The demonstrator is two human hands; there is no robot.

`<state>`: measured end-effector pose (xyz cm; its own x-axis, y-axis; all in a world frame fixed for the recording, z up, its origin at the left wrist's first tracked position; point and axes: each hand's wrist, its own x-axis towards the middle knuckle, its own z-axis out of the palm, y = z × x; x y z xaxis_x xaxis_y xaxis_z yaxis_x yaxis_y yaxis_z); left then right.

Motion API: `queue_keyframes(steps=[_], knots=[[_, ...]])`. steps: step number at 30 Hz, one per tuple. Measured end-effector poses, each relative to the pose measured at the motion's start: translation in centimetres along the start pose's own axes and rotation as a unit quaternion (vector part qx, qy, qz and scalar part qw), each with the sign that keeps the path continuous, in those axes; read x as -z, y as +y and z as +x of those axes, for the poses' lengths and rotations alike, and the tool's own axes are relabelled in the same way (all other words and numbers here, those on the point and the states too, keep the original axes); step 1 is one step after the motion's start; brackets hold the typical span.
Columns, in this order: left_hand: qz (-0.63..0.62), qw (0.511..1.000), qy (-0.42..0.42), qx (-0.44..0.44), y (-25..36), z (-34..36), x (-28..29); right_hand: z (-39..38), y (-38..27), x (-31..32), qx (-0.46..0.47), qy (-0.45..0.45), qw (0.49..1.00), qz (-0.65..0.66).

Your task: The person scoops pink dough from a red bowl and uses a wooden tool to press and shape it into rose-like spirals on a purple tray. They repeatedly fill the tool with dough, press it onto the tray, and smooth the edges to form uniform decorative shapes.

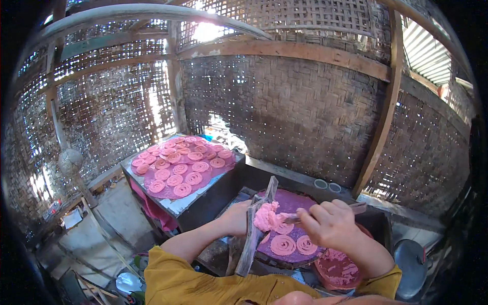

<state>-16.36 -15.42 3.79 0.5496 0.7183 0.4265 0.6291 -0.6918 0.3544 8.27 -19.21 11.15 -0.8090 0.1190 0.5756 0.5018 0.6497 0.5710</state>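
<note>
My left hand [237, 218] is closed round a weathered wooden frame [248, 241] with an upright end; its fingertips are hidden behind the wood. A lump of soft pink dough [266, 217] sits on the frame. My right hand [329, 223] grips a flat wooden stick [358, 208], whose tip touches the dough. Below lies a round tray with a purple sheet [297, 201], bearing several pink dough spirals [283, 245]. Beneath my right forearm stands a reddish basin [363, 231] with pink dough smeared inside.
At the left, a box-like stand [203, 195] carries a purple sheet with many pink spirals [175, 180]. Two small rings [327, 186] lie on the back ledge. A dark lidded container [410, 267] is at the right. Woven bamboo walls [305, 112] and posts enclose the place.
</note>
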Motion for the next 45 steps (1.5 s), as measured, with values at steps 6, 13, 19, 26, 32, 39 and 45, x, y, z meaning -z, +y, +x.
queue_keyframes(steps=[6,13,19,26,32,39,45], knots=[[-0.043,0.993,-0.106,0.031,-1.0,1.0,-1.3,0.6,-1.9,-1.7,0.086,0.013,0.994,-0.064],[-0.078,0.987,-0.128,0.061,-1.7,1.5,-0.6,-1.9,0.1,0.2,0.055,-0.081,0.993,-0.065],[-0.065,0.996,-0.064,-0.012,-3.6,1.1,0.4,-4.8,2.3,2.0,-0.126,-0.056,0.990,0.013],[0.007,0.994,-0.101,0.049,-2.4,1.5,-0.8,-3.8,3.2,1.6,-0.177,-0.191,0.956,0.137],[-0.010,0.999,-0.039,0.027,1.2,1.2,-0.3,-0.4,2.2,1.1,-0.139,-0.265,0.945,0.135],[-0.058,0.996,-0.068,0.001,-1.3,1.8,-1.4,0.0,-0.4,-0.5,0.147,-0.004,0.979,-0.141],[-0.137,0.987,0.059,-0.061,-5.0,2.8,-0.4,-4.5,1.4,3.3,-0.114,0.065,0.987,-0.095]])
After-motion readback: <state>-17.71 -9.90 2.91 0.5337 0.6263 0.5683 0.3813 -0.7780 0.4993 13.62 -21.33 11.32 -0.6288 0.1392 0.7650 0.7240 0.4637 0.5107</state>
